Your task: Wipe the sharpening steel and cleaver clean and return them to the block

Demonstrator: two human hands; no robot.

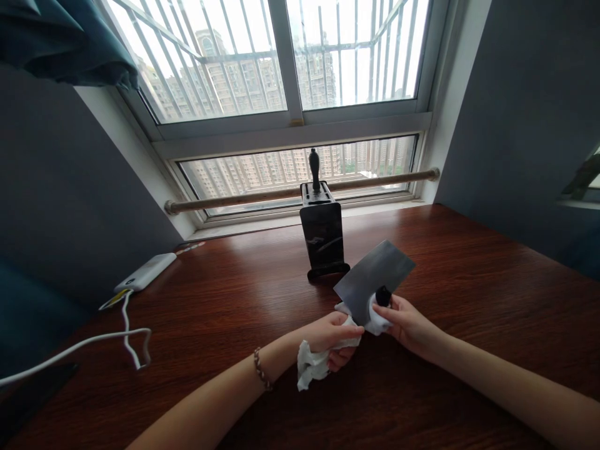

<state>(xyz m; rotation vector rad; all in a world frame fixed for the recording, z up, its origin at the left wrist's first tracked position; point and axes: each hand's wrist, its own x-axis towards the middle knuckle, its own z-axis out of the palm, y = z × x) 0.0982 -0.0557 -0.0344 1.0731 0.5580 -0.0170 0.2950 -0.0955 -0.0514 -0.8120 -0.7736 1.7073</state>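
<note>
Both my hands are raised over the table around a flat grey rectangular metal blade point(377, 275), which looks like a cleaver's and is tilted up to the right. My left hand point(330, 337) is closed around a crumpled white tissue point(312, 365), with its thumb near the blade's lower corner. My right hand point(412, 322) pinches a white, tissue-like piece point(377, 320) against the blade's lower right side. Just above those fingertips is a black knob-like piece point(383, 295). Whether it is the blade's handle I cannot tell.
A black knife block point(323, 240) with one black-handled tool point(314, 169) upright in it stands just beyond the blade. At the left lie a white power bank point(147, 272) and a white cable point(84, 342) on the brown wooden table point(225, 281). Behind runs a window with a rail point(239, 200).
</note>
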